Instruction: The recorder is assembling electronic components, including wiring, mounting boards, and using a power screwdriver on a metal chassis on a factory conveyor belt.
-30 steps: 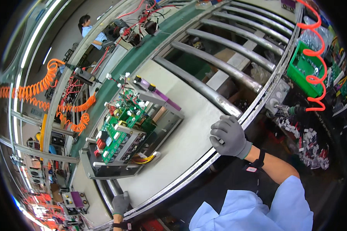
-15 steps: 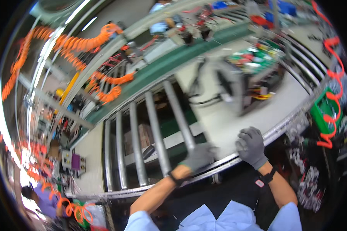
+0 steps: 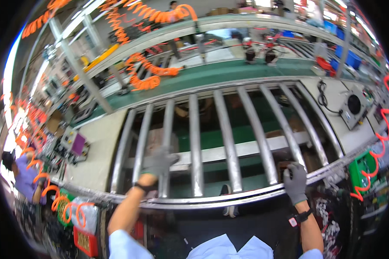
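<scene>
My left hand (image 3: 159, 163), in a grey glove, is over the metal rollers (image 3: 196, 146) near the left end of the roller conveyor. Motion blurs it, but its fingers look stretched out, with nothing seen in them. At the conveyor's near right side is my right hand (image 3: 294, 181), gloved too, close to the front rail (image 3: 242, 198). Its fingers are loosely bent and apart, and no object shows in them. Whether it touches the rail I cannot tell. A grey metal unit with a round black fan (image 3: 353, 104) stands on the pale board at the right, beside a black cable (image 3: 322, 93).
A pale tabletop (image 3: 95, 151) adjoins the rollers at left, with a purple-faced box (image 3: 77, 143) at its edge. A green bin (image 3: 364, 166) and coiled red hose (image 3: 378, 142) are at right. Orange coiled hoses (image 3: 149, 80) hang ahead. Another person (image 3: 26, 172) is at far left.
The view has swung left, so the fan unit now appears farther right. My hands are wider apart, the left one having moved left along the rollers.
</scene>
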### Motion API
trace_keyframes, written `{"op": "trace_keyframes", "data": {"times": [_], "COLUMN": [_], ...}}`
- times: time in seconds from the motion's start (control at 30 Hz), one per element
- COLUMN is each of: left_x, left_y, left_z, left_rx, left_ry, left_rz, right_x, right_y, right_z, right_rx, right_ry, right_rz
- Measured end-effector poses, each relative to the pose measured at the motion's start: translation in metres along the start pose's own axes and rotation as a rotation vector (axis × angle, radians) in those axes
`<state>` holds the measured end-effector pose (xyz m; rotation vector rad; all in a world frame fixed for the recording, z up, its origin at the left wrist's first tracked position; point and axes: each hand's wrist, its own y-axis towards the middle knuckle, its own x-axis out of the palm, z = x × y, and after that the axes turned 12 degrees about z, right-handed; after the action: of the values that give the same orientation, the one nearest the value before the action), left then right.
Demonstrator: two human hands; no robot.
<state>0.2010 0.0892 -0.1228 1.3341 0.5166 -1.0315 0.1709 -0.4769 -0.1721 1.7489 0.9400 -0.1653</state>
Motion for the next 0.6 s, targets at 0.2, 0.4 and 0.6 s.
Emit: {"op": "trace_keyframes", "data": {"times": [0.2,0.4,0.6], "left_x": [-0.125,-0.134,-0.137], "left_y": [-0.079,-0.108,-0.086], "left_z": [-0.253,-0.269,-0.227], "left_rx": [-0.984,-1.087,-1.152], "left_ry": [0.749,0.584,0.610], "left_rz": [-0.189,-0.404,-0.386], "right_x": [0.001,0.002,0.001], "right_y": [0.002,0.000,0.002], "right_z": [-0.005,-0.001,-0.001], "right_rx": [0.027,0.019,0.061], "right_ry": [-0.100,-0.107,-0.091], "right_rz": [-0.070,-0.136,-0.235]}}
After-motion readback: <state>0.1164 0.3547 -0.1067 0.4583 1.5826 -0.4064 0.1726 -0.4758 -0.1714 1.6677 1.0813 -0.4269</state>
